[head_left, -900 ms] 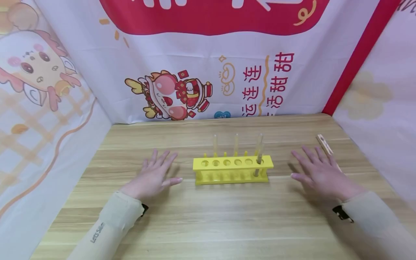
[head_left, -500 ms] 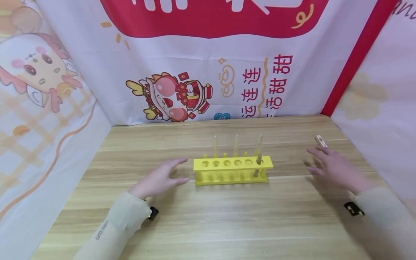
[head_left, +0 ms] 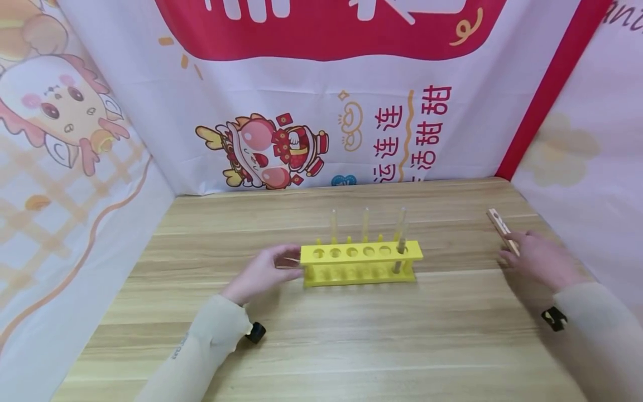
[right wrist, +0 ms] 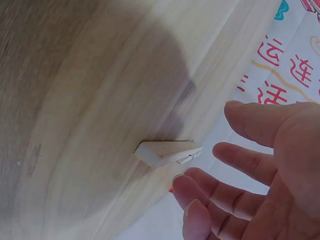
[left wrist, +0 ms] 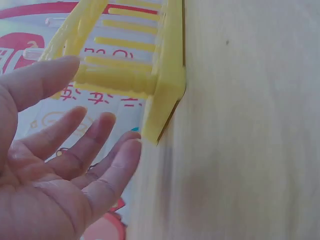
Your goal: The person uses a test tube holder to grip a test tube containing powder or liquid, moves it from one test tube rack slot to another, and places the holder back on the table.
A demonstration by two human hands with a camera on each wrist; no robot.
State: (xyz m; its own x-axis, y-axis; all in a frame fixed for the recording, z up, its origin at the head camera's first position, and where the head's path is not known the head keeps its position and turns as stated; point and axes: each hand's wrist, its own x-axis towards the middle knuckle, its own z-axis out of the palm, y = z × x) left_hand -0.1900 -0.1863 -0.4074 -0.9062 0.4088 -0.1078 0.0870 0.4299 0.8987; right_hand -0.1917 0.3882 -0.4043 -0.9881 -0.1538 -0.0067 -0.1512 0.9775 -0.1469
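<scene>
A yellow test tube rack (head_left: pixel 360 253) stands mid-table, with a glass tube (head_left: pixel 401 245) in its rightmost hole and several clear tube ends showing upright along the back. My left hand (head_left: pixel 265 272) is at the rack's left end, fingers spread and loosely bent; in the left wrist view this hand (left wrist: pixel 65 170) has its thumb near the rack's end (left wrist: pixel 167 75), contact uncertain. By the table's right side my right hand (head_left: pixel 542 259) is over the near end of a wooden clamp (head_left: pixel 501 224). The right wrist view shows the clamp (right wrist: pixel 162 152) beside relaxed fingers of that hand (right wrist: pixel 245 185), not gripped.
The wooden table (head_left: pixel 351 346) ends at a printed white cloth (head_left: pixel 276 84) behind. More printed cloth hangs along the left (head_left: pixel 75 195) and right (head_left: pixel 582 184) sides.
My left hand has moved right, up to the rack's end. My right hand has shifted right, and its spread fingers have drawn closer together by the clamp. Rack and clamp look unmoved.
</scene>
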